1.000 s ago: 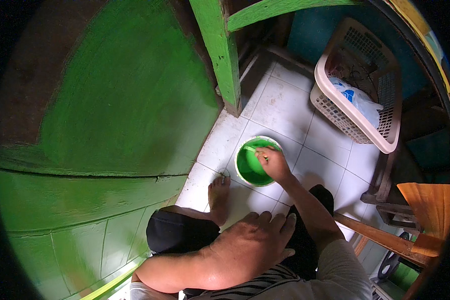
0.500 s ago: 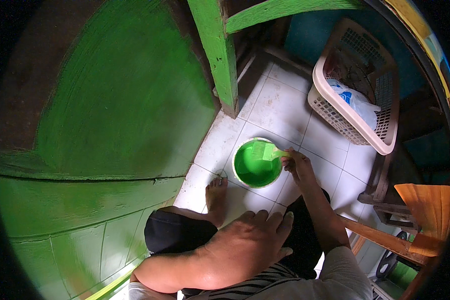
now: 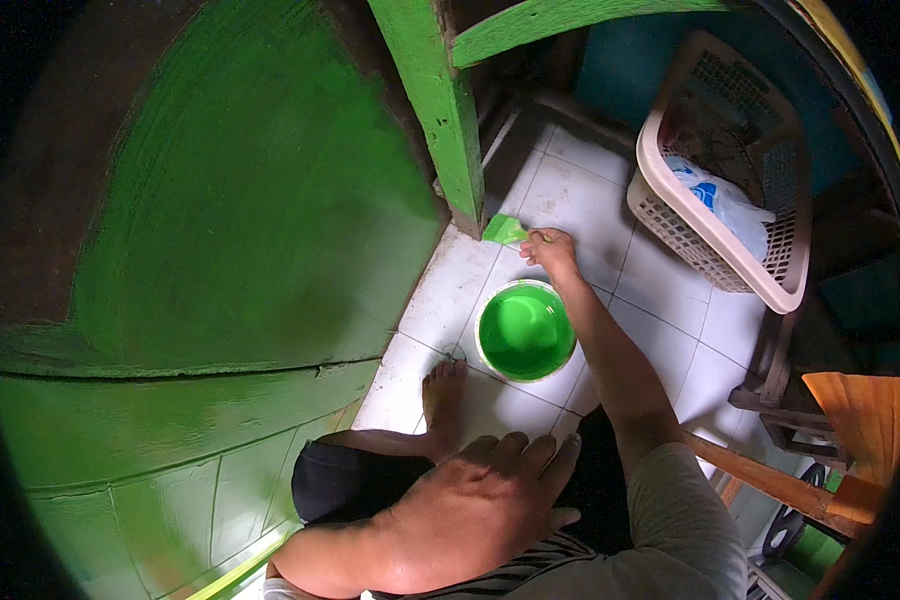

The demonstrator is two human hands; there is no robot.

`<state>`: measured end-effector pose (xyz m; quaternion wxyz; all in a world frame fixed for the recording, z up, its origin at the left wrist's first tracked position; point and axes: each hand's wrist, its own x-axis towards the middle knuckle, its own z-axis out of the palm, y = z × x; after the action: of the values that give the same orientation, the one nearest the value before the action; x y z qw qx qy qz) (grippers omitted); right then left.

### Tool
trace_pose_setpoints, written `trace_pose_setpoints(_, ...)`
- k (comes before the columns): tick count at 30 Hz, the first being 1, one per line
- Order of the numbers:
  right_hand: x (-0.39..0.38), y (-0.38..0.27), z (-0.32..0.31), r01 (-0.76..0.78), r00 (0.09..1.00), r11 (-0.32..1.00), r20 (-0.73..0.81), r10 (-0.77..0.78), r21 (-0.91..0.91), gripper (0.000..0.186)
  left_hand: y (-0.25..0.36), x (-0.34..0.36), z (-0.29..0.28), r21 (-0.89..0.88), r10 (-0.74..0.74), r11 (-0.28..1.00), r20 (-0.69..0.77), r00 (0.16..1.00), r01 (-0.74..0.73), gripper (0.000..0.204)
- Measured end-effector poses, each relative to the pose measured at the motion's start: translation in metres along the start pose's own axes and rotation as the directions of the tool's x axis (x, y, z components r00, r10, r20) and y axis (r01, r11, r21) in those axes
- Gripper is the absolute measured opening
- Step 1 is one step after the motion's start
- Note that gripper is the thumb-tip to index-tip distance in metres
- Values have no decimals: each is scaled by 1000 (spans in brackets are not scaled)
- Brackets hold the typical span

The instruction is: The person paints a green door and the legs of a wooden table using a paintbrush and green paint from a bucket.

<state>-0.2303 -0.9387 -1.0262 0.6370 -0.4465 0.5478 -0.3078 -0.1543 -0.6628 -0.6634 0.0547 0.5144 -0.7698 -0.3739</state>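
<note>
Over there, in the upper centre of the frame, the right hand [image 3: 550, 250] is gripping a paintbrush [image 3: 504, 230], its head coated green, just beside the foot of a green post [image 3: 448, 140]. The bucket [image 3: 528, 379] of green paint [image 3: 528, 320] sits mid-frame on the white tiled floor [image 3: 655, 325], while the left hand [image 3: 495, 495] lies open, back upward, at lower centre

Glare streaks the green panels [image 3: 182, 505], corners black.
</note>
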Motion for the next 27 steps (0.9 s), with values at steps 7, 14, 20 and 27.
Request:
trace_pose_setpoints(7, -18, -36, 28, 143, 985, 983, 78, -152, 115, 20, -14, -17, 0, 43, 32, 999, -156, 987, -26, 52)
trace_pose_setpoints(14, 33, 24, 9, 64, 998, 986, 12, -63, -152, 23, -1, -7, -13, -34, -6, 999, -99, 995, 3, 54)
trace_pose_setpoints(20, 15, -8, 27, 147, 977, 982, 137, -163, 119, 22, -10, -15, -7, 14, -45, 999, -118, 992, 47, 53)
trace_pose_setpoints(27, 52, 21, 12, -9, 995, 970, 94, 32, -244, 24, -5, -9, -12, 60, -34, 997, -80, 996, 39, 52)
